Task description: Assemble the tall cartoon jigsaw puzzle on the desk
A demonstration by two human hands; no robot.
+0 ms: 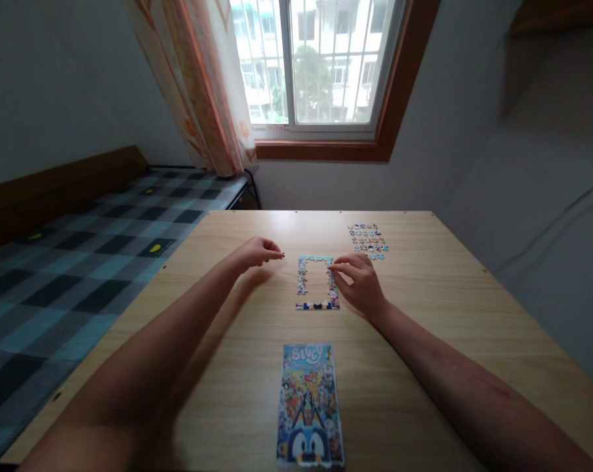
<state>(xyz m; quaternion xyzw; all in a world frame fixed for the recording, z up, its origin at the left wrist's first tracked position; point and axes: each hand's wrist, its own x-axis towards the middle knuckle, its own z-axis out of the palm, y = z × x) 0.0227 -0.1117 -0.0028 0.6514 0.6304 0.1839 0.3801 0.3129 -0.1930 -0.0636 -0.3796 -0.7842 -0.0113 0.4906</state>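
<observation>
Above the table, my left hand [261, 252] is closed in a pinch on a small dark puzzle piece [283, 255], to the left of a partly joined jigsaw border [301, 278]. My right hand [358, 280] is at the right side of that border, thumb and forefinger pinched at its upper part on what looks like a puzzle piece; the fingers partly hide this spot. The border is a rectangle of small printed pieces around bare wood, with a gap at its lower left. Nearer to me lies a picture sheet [309, 406] marked "Bluey", with a blue cartoon dog.
Loose puzzle pieces [369, 239] lie in rows at the back right of the wooden table [227, 400], just beyond my right hand. A bed with a checked cover [129, 229] adjoins the left side. A curtain [198, 85] and a barred window [330, 65] are behind the table.
</observation>
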